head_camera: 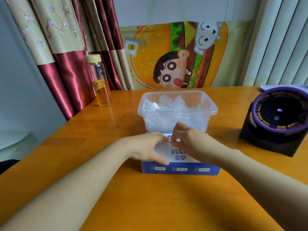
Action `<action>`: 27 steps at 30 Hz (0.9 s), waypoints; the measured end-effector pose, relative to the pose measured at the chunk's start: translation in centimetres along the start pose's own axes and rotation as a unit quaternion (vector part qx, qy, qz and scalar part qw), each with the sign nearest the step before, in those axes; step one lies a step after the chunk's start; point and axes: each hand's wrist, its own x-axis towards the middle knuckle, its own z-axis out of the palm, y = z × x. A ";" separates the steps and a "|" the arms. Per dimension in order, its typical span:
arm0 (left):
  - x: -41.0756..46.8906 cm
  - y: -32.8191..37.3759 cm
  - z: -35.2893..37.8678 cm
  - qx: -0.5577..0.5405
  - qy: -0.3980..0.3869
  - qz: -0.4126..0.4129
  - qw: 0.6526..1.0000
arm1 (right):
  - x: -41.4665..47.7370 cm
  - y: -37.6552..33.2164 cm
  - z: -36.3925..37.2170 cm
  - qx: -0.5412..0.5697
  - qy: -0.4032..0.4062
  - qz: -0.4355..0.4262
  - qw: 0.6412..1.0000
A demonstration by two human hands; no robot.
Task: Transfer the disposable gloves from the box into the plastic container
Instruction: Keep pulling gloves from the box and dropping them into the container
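Box sits on the surface just before the plastic container, where crumpled gloves already lie, keeping each transfer short. Left hand presses flat on the box top, grip spread, apparently to steady it; right hand has its grip pinched at the opening, seemingly on one of the gloves.

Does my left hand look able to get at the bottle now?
Probably yes: bare table lies between the left hand, resting on the box, and the bottle at the far left; nothing stands in between.
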 end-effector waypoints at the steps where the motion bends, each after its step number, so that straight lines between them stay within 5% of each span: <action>1: 0.0 0.0 0.0 -0.001 0.001 -0.001 1.000 | 0.0 -0.2 -0.1 -0.006 0.005 -0.006 1.000; 6: 0.1 -0.4 0.2 0.011 -0.004 0.001 1.000 | -0.5 0.9 -0.7 0.075 0.068 0.021 0.995; 13: 0.0 -0.4 0.3 0.011 -0.004 0.007 1.000 | 0.0 0.2 1.5 0.144 0.021 0.156 0.977; 19: -0.1 -0.4 0.4 -0.026 0.005 0.018 0.999 | -0.4 0.7 1.7 0.383 0.148 0.220 0.885; 23: -0.4 -0.1 0.5 -0.041 0.003 0.008 0.999 | -0.9 1.4 1.5 0.506 0.258 0.257 0.782; 27: -0.5 -0.1 0.5 -0.053 0.004 0.014 0.999 | -0.9 0.7 1.5 0.471 0.244 0.209 0.822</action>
